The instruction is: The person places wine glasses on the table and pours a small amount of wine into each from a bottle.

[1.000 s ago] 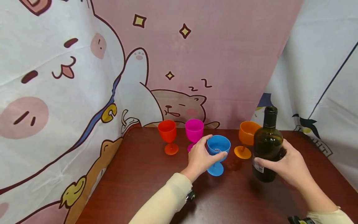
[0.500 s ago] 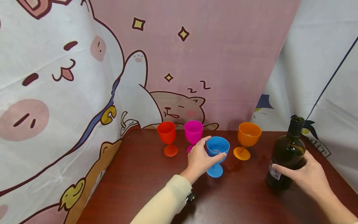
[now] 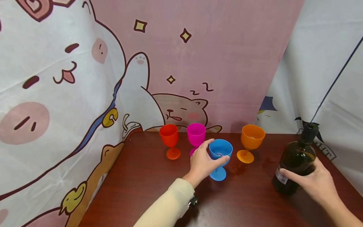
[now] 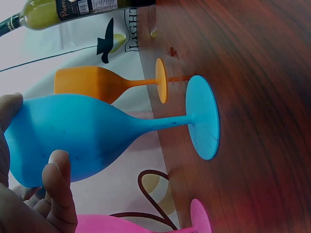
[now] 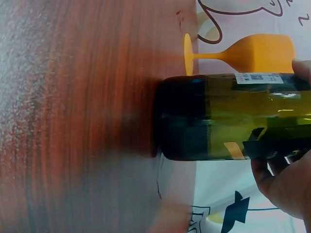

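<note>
My left hand (image 3: 202,162) holds a blue plastic goblet (image 3: 222,145) by its bowl, thumb on the near side and fingers round the far side. The goblet stands upright, its round foot on the table; a patch at the bottom of its bowl catches the light. In the left wrist view the blue goblet (image 4: 77,133) shows its full bowl and stem. At the right, my right hand (image 3: 319,181) grips a dark green wine bottle (image 3: 297,157) round its body. Its neck leans a little to the right. In the right wrist view the bottle's base (image 5: 180,119) is right at the tabletop.
An orange goblet (image 3: 251,138) stands between blue goblet and bottle, farther back. Behind my left hand are a magenta goblet (image 3: 195,134) and a red goblet (image 3: 169,135). Reddish wet spots (image 3: 237,169) mark the brown table (image 3: 136,192). A printed cloth (image 3: 235,63) hangs behind.
My right hand has carried the bottle rightward and down, away from in front of the orange goblet, which now shows fully. My left hand keeps its hold on the blue goblet.
</note>
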### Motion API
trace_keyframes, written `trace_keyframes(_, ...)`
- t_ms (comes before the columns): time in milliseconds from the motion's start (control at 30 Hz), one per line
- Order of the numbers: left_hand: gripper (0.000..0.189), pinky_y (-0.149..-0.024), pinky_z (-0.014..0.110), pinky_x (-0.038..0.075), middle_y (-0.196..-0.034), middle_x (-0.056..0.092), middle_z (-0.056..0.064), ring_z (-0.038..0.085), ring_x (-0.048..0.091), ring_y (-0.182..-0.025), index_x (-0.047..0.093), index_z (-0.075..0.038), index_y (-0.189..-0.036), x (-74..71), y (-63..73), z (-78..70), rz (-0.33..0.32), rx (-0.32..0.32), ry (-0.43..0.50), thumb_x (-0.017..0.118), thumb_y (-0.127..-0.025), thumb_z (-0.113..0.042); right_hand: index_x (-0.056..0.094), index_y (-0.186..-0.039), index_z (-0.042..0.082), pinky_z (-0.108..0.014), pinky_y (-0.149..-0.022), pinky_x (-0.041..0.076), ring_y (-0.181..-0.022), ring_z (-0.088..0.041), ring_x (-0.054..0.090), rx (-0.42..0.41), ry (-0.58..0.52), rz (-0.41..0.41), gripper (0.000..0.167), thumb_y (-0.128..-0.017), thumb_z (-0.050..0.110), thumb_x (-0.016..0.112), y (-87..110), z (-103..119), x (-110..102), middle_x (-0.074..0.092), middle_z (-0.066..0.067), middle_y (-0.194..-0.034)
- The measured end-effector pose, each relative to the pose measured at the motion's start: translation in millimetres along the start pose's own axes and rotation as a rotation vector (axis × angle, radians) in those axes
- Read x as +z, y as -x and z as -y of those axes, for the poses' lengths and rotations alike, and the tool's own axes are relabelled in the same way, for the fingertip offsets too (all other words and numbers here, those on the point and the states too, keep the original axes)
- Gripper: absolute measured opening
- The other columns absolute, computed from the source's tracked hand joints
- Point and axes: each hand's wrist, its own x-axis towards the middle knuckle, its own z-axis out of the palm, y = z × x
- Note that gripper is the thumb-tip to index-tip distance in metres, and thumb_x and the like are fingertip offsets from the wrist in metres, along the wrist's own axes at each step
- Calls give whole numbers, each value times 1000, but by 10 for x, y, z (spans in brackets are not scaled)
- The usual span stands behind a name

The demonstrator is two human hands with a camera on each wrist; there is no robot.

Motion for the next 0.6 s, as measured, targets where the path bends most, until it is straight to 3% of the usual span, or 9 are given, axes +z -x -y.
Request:
trace_keyframes(67, 85, -97, 46, 53, -139, 70, -6, 18, 65, -121, 54, -31, -153, -2, 0, 5, -3, 1, 3, 85, -80, -63, 59, -136, 7, -14, -66, 36, -87, 23, 40, -1, -19, -8, 78, -75, 36, 99, 2, -13, 12, 46, 47, -93)
trace_keyframes(100, 86, -96, 46, 53, -139, 70, -6, 18, 65, -121, 54, -31, -153, -4, -2, 7, -3, 1, 3, 85, -80, -63, 59, -135, 7, -14, -66, 36, -87, 23, 39, 2, -19, -10, 77, -76, 36, 99, 5, -17, 18, 45, 49, -92)
trace_keyframes(367, 85, -94, 45, 55, -141, 69, -7, 18, 65, -122, 54, -33, -153, 9, -2, 3, -7, 10, -2, 85, -80, -64, 62, -126, 11, -19, -65, 36, -83, 23, 39, 59, 10, 1, 68, -77, 42, 97, 22, -31, -29, 59, 35, -85)
trace_keyframes(600, 86, -96, 49, 55, -143, 68, -5, 20, 64, -124, 53, -32, -154, 14, 14, 10, -4, 5, -1, 84, -81, -65, 59, -125, 9, -17, -64, 38, -82, 22, 43, 57, -21, 36, 65, -80, 40, 96, 29, -55, -16, 52, 43, -84)
